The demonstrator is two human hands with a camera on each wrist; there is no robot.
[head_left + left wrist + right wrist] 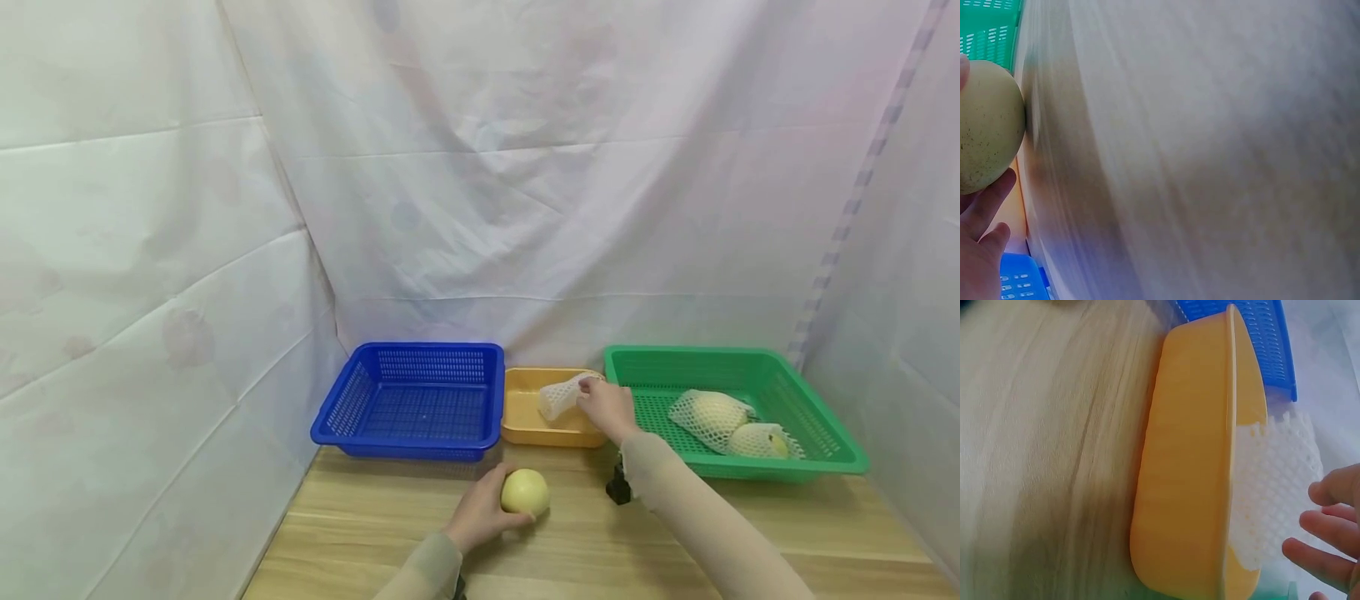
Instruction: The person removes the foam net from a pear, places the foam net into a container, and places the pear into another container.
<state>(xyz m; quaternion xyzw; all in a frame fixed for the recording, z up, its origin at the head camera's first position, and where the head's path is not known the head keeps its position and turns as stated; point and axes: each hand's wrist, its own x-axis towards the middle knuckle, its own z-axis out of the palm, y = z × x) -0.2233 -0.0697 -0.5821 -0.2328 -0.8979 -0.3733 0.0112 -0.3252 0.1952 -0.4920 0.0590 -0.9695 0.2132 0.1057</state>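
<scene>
A round pale yellow fruit [526, 492] sits on the wooden table, with my left hand [486, 510] curled about its left side, thumb and fingers against it. In the left wrist view the fruit [988, 128] has small dark specks, and fingertips touch its lower side. My right hand [606, 407] is over the shallow orange tray [521, 433], at the upper end of a white foam net sleeve [557, 401]. The right wrist view shows spread fingers [1329, 534] beside the net sleeve [1272, 487], which rises above the tray's rim. Any contact behind the fingertips is hidden.
To the left of the tray stands a blue perforated basket [408, 450]. On the right, a green basket [817, 425] holds two pale fruits [716, 415] in foam nets. White cloth [525, 208] hangs behind and at both sides. A small black object [618, 487] shows beneath the right wrist.
</scene>
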